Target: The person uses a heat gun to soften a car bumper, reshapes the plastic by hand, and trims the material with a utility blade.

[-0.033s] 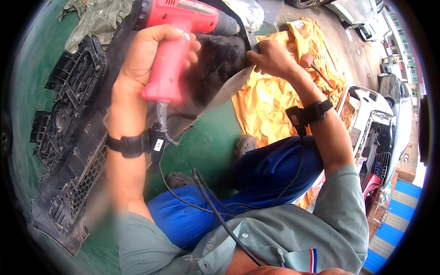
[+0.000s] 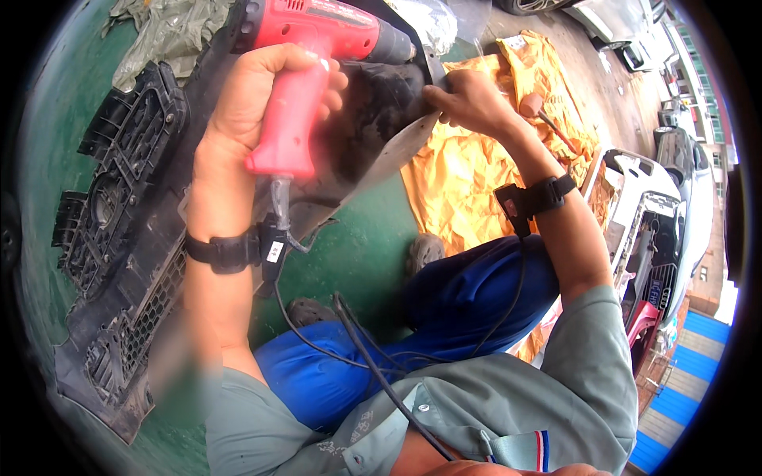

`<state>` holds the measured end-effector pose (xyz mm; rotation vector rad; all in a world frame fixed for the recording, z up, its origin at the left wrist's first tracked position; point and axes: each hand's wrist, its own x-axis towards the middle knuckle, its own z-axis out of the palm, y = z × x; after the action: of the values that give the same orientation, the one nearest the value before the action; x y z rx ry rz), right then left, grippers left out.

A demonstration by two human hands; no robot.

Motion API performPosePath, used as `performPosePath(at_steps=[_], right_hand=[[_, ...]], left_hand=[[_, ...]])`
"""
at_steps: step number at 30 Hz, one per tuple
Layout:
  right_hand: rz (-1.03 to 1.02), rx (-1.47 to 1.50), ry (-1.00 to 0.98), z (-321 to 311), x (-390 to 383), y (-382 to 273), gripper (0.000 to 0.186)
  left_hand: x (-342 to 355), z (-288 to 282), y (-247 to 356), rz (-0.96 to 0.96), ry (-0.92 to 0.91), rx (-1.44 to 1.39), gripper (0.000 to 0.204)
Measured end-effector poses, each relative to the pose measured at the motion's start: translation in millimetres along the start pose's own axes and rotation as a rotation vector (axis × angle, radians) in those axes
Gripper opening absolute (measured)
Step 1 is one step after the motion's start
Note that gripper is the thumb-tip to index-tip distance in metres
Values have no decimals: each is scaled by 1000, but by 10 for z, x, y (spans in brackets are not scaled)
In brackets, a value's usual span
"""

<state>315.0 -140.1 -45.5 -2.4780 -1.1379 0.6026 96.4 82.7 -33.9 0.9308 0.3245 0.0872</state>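
Green floor (image 2: 357, 238) lies under the person, who crouches in blue trousers (image 2: 405, 309) and a grey shirt (image 2: 516, 397), with black cords (image 2: 373, 349) running over the lap. Black straps (image 2: 552, 193) circle both wrists. Ahead, the left hand (image 2: 250, 91) is wrapped around the grip of a red heat gun (image 2: 290, 127), its cord leaving the butt and its dark nozzle (image 2: 394, 41) pointing right, above one end of a black bumper (image 2: 373, 111). At that end, the right hand (image 2: 476, 101) is closed on the bumper's edge, thumb against the rim, near the nozzle. Toward its other end, the bumper has a honeycomb mesh (image 2: 155, 313). Along its outer edge lies a black plastic frame (image 2: 147, 127). Past the right hand, a yellow sheet (image 2: 452, 174) spreads out, with a mallet (image 2: 531, 105) near its right edge. Farther right are a white bumper (image 2: 644, 168) and parked cars (image 2: 675, 151).
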Motion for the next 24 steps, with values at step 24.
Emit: performPosePath(at_steps=[24], right_hand=[[298, 983, 280, 59, 132, 155, 56]], left_hand=[[-93, -23, 32, 1, -18, 47, 39]])
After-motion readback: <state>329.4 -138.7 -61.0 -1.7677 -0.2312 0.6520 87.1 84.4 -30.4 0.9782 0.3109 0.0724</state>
